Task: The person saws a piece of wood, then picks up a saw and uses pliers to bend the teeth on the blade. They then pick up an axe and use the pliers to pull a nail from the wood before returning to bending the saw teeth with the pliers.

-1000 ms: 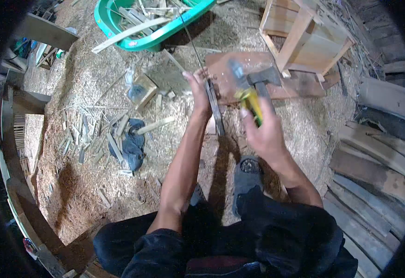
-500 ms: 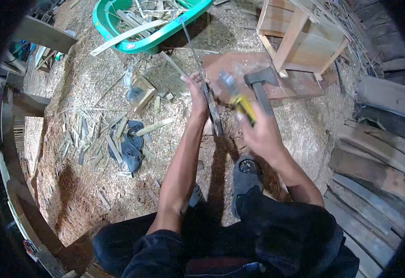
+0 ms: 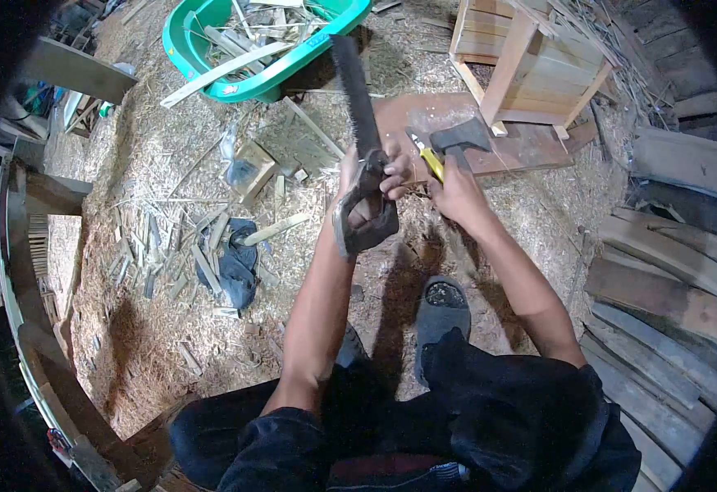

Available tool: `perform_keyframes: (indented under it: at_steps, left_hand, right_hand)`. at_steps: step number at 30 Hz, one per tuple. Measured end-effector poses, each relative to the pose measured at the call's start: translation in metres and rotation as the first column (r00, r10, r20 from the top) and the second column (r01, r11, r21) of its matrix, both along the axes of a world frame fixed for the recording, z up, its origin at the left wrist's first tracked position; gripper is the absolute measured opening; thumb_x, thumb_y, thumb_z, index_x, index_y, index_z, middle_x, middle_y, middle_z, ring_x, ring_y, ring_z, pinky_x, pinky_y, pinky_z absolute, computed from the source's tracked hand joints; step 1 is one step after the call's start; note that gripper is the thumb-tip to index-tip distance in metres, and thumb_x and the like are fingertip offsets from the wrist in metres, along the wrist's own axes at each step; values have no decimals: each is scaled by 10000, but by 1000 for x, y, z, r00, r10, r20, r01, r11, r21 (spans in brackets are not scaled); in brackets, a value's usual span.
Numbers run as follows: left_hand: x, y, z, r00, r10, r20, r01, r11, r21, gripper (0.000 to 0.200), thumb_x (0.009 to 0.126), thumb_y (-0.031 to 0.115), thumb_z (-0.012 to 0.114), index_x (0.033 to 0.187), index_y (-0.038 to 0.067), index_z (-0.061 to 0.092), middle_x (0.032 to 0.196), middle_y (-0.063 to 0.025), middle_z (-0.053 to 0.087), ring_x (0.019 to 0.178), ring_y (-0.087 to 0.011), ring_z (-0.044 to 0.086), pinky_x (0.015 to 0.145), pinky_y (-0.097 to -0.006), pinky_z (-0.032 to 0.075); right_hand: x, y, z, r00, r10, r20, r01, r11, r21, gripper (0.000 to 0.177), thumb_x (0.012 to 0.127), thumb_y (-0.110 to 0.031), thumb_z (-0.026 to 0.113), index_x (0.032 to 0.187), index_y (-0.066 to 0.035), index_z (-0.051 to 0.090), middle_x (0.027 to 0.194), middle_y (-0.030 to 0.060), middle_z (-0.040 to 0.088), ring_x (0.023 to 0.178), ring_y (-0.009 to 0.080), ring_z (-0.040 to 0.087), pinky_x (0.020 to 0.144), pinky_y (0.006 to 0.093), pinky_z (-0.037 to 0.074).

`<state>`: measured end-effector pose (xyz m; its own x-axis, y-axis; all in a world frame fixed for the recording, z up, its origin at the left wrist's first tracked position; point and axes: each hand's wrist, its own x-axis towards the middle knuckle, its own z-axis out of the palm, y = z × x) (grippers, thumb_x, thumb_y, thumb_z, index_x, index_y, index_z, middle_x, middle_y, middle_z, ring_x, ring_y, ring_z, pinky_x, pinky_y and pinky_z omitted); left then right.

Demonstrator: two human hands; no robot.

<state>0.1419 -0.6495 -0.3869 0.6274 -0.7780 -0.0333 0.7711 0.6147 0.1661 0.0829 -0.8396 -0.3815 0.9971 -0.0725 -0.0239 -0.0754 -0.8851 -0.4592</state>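
Note:
My left hand [image 3: 393, 174] grips a hand saw [image 3: 357, 102] by its dark, worn handle, and the toothed blade points up and away from me. Thin wooden strips lie just beyond that wrist. In my right hand [image 3: 458, 195] is a yellow utility knife [image 3: 432, 161] with its metal tip pointing forward and left. An axe [image 3: 463, 135] rests on a reddish-brown board [image 3: 531, 152], its handle running down behind the knife hand.
A green basin [image 3: 270, 80] of wood scraps stands at the top. A wooden box frame [image 3: 539, 78] is at the upper right. Wood offcuts and a dark plastic bag [image 3: 237, 275] lie left. Planks [image 3: 662, 299] line the right side.
The saw has turned in my left hand, so its broad blade and handle now show. My right hand and the knife have moved slightly down and left, and the knife is less blurred.

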Motion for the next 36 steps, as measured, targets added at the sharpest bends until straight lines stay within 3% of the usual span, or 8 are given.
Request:
perform_keyframes:
  at_steps: [1,3,4,5,9,19,25,36]
  left_hand:
    - [-2,1,12,997,-56,-56,55,998,-20,405,991,455,370,886,72,448,733,-20,424,511,-117,412,485,-269,440]
    - [-5,-4,22,979,-204,19,205,971,-124,441,989,491,371,879,71,447,732,-22,422,522,-117,424,492,-264,446]
    - [-5,-8,23,959,-276,65,283,943,-174,459,988,509,371,875,70,447,731,-23,422,528,-118,429,495,-261,449]
    - [-4,-14,22,949,-310,59,314,947,-72,656,918,722,348,812,83,445,680,-22,413,484,-111,408,453,-255,432]
    - [-12,-32,44,946,-322,29,314,936,160,860,682,972,264,682,124,405,566,-4,382,384,-96,322,355,-252,340]
    - [-26,-44,74,984,-170,-54,168,784,597,932,577,1035,121,623,142,388,533,-19,391,356,-139,283,341,-263,254]
    - [-22,-43,68,981,-192,-13,167,819,549,932,585,1032,132,623,139,394,536,-31,412,345,-138,287,339,-249,272]
    - [-24,-42,65,982,-153,109,62,813,579,930,604,1025,161,642,128,401,535,-31,402,357,-133,324,329,-247,272]
  right_hand:
    - [4,1,13,989,62,133,-47,993,-112,389,916,-177,579,1199,59,454,857,282,642,842,456,648,729,486,529]
    - [29,-2,51,957,-21,290,-29,985,167,509,917,-330,636,1217,64,520,1061,270,627,994,355,631,867,384,513]
    - [39,6,65,982,-138,127,20,753,658,555,915,-450,638,1160,44,580,1037,182,648,932,279,633,848,360,508]
    - [50,16,70,987,-159,16,80,582,809,527,923,-464,626,1120,23,599,974,140,656,867,239,628,801,351,509]
    - [66,24,73,994,19,-111,104,220,970,439,934,-464,622,955,-27,652,807,52,653,685,137,595,643,299,482]
    - [45,24,92,964,-126,-236,249,103,963,451,917,-476,639,775,-48,633,611,2,570,483,89,525,427,228,401]
    - [52,24,83,974,-141,-180,190,62,980,475,910,-495,634,780,-38,630,584,9,555,358,93,467,256,233,323]
    - [56,27,79,980,-108,-165,172,65,983,499,915,-510,618,783,-29,627,587,0,546,366,91,466,268,228,336]
